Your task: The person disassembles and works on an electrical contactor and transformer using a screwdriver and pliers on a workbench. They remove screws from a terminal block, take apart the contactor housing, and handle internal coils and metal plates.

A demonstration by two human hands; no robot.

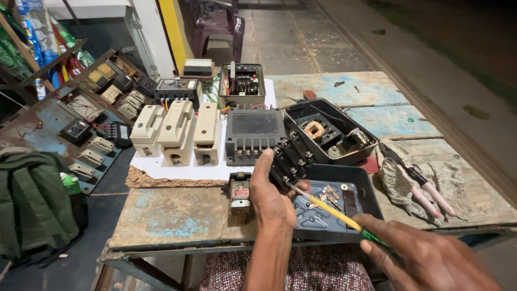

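Our left hand [269,196] grips the black terminal block [292,157]; our right hand [425,258] grasps the screwdriver [326,207], apparently tip-first up-left into it.

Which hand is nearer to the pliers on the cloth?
Right. The right hand holds the screwdriver just below-left of the pliers; the left hand is farther left, holding the black block.

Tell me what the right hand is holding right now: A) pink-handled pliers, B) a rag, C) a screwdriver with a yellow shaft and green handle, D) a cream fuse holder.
C: the right hand grips a screwdriver whose tip meets the black terminal block held in the left hand.
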